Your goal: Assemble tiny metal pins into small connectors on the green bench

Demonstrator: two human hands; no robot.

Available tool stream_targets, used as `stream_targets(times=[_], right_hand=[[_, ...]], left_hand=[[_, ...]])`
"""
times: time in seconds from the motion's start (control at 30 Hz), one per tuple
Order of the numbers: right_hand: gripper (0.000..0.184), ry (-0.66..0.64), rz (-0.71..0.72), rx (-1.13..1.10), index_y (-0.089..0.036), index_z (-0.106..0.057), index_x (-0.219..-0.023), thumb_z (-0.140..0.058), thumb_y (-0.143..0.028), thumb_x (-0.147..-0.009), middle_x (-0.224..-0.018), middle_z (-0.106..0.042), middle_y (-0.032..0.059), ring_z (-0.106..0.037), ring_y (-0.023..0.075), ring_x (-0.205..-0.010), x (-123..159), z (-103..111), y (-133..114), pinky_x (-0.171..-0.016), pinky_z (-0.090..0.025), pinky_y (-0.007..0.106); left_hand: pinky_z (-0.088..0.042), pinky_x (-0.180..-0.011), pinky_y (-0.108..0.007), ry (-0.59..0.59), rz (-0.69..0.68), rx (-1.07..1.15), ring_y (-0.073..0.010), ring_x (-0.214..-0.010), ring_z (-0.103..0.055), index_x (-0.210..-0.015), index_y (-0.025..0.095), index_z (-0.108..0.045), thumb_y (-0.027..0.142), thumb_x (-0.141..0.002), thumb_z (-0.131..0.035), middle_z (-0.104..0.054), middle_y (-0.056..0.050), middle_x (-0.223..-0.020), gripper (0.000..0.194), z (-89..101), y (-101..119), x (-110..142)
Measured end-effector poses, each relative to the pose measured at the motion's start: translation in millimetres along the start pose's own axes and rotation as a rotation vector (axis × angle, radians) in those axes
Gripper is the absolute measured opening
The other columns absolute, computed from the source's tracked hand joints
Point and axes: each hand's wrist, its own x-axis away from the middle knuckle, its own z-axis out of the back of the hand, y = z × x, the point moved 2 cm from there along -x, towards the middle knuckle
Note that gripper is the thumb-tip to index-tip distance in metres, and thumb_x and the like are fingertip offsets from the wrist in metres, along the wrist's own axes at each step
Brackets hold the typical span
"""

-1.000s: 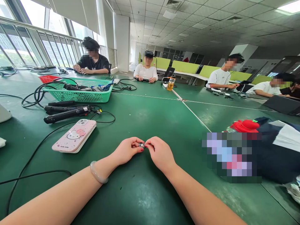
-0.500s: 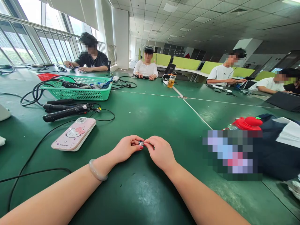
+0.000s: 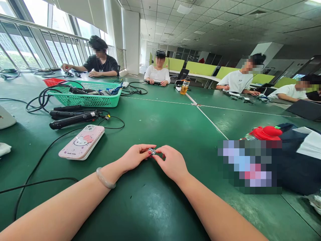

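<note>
Above the green table, my left hand point(image 3: 134, 157) pinches a small black-and-silver piece point(image 3: 151, 151) between thumb and fingers. Its exact kind is too small to make out. My right hand point(image 3: 173, 162) comes in from the other side, its thumb and index fingertip closed at the right edge of the piece. The fingertips partly cover it. A pale bangle point(image 3: 105, 179) circles my left wrist. To the left of my hands lies a pink phone point(image 3: 81, 142) in a cartoon-cat case, face down.
Black handheld devices point(image 3: 75, 118) and cables lie at the left, before a green basket point(image 3: 87, 100) holding gear. A drink bottle point(image 3: 184, 87) stands farther back. At right are a red item point(image 3: 267, 133), a blurred-out patch and dark cloth point(image 3: 296, 170). Several people sit around the table point(image 3: 160, 207).
The piece has turned a little in my fingers, showing more of its silver side. My right thumb and index finger have spread slightly. My forearms stay almost in place.
</note>
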Motion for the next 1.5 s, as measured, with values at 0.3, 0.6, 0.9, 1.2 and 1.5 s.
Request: stream_targets(times=[0.3, 0.6, 0.9, 1.2, 1.5], right_hand=[[0.014, 0.003, 0.070, 0.096, -0.020, -0.059, -0.080, -0.052, -0.032, -0.083, -0.082, -0.060, 0.0019, -0.055, 0.0137, -0.079, -1.8, -8.1, -12.9, -0.071, -0.040, 0.025], [0.019, -0.006, -0.003, 0.006, -0.023, -0.061, -0.090, -0.050, -0.037, -0.084, -0.083, -0.062, 0.0016, -0.056, 0.0135, -0.075, -2.6, -2.9, 0.2, -0.068, -0.041, 0.025], [0.023, -0.042, -0.084, -0.254, -0.021, -0.063, -0.077, -0.043, -0.031, -0.082, -0.075, -0.063, -0.0001, -0.054, 0.0121, -0.064, -3.6, 4.3, 21.6, -0.063, -0.041, 0.024], [0.021, -0.083, -0.124, -0.345, -0.021, -0.063, -0.073, -0.045, -0.031, -0.079, -0.065, -0.059, -0.0023, -0.049, 0.0105, -0.058, -4.2, 2.8, 18.6, -0.057, -0.038, 0.022], [0.022, -0.138, -0.170, -0.418, -0.020, -0.061, -0.073, -0.045, -0.033, -0.080, -0.065, -0.057, -0.0017, -0.047, 0.0106, -0.057, -4.9, -4.3, 25.0, -0.055, -0.037, 0.021]], left_hand=[[-0.046, -0.085, -0.030, -0.088, 0.111, 0.383, -0.0159, -0.090, -0.060, -0.114, 0.015, -0.058, 0.031, -0.070, -0.067, -0.064, -0.010, -0.107, 0.048, -4.5, -2.2, 2.2], [-0.045, -0.087, -0.033, 0.141, -0.009, 0.060, -0.0211, -0.098, -0.059, -0.117, 0.016, -0.056, 0.028, -0.074, -0.058, -0.060, -0.008, -0.117, 0.045, 30.3, 2.2, 5.0], [-0.042, -0.086, -0.036, 0.619, 0.124, -1.227, -0.0280, -0.097, -0.057, -0.112, 0.011, -0.062, 0.016, -0.079, -0.036, -0.059, -0.017, -0.112, 0.042, 110.9, -3.1, 18.0], [-0.044, -0.075, -0.032, 0.595, 0.129, -1.244, -0.0268, -0.087, -0.061, -0.096, 0.015, -0.067, 0.022, -0.078, -0.043, -0.066, -0.015, -0.096, 0.031, 106.3, -3.0, 21.3], [-0.044, -0.080, -0.035, 0.588, 0.122, -1.228, -0.0277, -0.092, -0.060, -0.108, 0.019, -0.064, 0.022, -0.082, -0.041, -0.068, -0.012, -0.102, 0.035, 105.7, -10.3, 18.5]])
